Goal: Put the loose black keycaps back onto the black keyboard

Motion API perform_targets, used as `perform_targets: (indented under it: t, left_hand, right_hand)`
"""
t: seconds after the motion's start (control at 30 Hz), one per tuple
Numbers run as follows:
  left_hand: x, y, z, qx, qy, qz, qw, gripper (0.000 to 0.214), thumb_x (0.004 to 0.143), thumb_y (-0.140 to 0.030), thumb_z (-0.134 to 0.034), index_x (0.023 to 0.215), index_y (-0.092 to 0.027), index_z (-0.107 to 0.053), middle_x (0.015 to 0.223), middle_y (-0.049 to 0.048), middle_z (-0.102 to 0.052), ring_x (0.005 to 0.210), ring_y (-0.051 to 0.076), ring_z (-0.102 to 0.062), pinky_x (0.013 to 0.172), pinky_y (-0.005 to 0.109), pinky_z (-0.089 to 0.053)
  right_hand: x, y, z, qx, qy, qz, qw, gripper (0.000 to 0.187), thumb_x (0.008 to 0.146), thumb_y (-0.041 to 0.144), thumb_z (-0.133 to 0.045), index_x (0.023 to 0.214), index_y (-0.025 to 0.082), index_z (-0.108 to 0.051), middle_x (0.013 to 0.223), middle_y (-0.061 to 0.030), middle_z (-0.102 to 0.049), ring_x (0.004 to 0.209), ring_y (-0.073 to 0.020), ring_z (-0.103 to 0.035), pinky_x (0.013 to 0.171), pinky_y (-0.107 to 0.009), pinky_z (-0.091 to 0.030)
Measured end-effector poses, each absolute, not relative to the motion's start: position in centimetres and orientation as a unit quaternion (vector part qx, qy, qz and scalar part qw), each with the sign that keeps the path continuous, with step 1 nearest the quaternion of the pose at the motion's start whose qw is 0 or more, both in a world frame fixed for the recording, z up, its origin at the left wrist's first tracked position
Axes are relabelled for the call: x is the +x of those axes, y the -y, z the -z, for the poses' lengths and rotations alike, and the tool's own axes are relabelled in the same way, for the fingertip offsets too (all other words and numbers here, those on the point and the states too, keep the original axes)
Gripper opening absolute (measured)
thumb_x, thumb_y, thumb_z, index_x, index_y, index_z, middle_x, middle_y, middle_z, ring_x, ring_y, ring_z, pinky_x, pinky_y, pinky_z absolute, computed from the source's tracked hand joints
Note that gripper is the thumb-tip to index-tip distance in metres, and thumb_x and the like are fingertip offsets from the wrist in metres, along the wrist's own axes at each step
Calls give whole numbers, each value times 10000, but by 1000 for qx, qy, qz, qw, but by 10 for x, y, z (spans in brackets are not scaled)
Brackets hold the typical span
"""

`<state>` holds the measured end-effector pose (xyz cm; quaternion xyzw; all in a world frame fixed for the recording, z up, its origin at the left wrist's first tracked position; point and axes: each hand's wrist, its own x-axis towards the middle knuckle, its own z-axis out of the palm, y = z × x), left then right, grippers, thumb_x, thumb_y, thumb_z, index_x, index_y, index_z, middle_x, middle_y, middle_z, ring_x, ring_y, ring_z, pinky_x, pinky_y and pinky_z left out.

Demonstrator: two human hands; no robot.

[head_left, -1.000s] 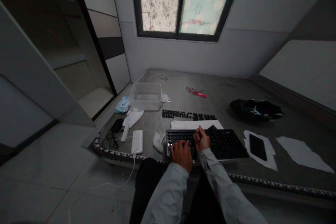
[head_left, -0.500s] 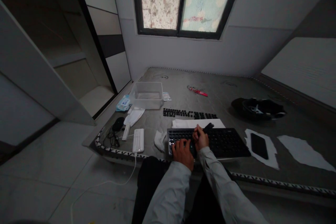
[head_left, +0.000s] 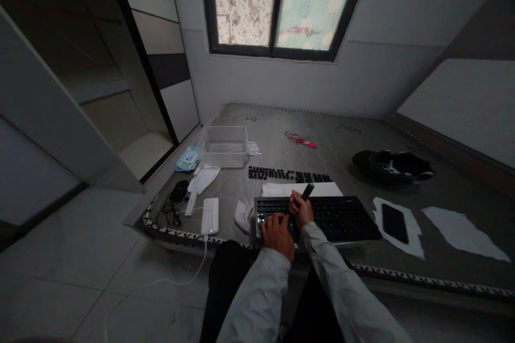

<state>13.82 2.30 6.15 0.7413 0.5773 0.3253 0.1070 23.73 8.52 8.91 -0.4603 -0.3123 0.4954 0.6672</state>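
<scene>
A black keyboard (head_left: 341, 217) lies near the front edge of a bare grey mattress (head_left: 322, 139). My left hand (head_left: 277, 233) rests on the keyboard's left end, fingers spread flat over the keys. My right hand (head_left: 301, 211) is closed round a thin black tool (head_left: 308, 191) whose upper end points up and away while its lower end meets the keys. A row of loose black keycaps (head_left: 287, 174) lies beyond the keyboard, with a white sheet of paper (head_left: 322, 189) between them.
A clear plastic tub (head_left: 223, 146), a white power strip (head_left: 210, 216) with its cable, a black mouse (head_left: 178, 191), a crumpled tissue (head_left: 242, 216), a phone (head_left: 393, 223) on torn paper, a dark bundle (head_left: 392, 165) and a red packet (head_left: 301, 140) lie about the mattress.
My right hand has shifted slightly left along the keyboard and tipped the black tool more upright. My left hand has stayed on the keyboard's left end.
</scene>
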Motion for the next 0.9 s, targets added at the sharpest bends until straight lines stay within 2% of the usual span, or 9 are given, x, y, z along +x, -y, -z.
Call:
perform_targets:
  t: [0.27,0.47,0.9]
  left_hand:
    - [138,-22,-62,739,-584,-319,100,332,762,-126,-560,1043,-282,-642,1084,11,-607,1015,211,-496,913,408,-338]
    - [139,-21,-62,739,-589,-317,82,329,749,-126,-562,1030,-276,-646,1080,18,-601,1026,219,-487,929,409,-330]
    - [138,-22,-67,737,-590,-312,100,287,777,-153,-567,1022,-277,-647,1064,7,-615,1007,213,-498,898,401,-336]
  right_hand:
    - [236,-79,-81,-466,354,-489,647,421,707,546,-660,540,194,-501,382,88,-303,339,-44,-215,355,-209,-132]
    - [244,-76,-81,-472,401,-511,596,419,657,512,-731,531,174,-518,449,51,-420,389,-58,-306,378,-211,-209]
    - [238,-77,-79,-483,387,-466,632,458,707,566,-680,554,192,-465,462,76,-362,405,-57,-267,386,-213,-189]
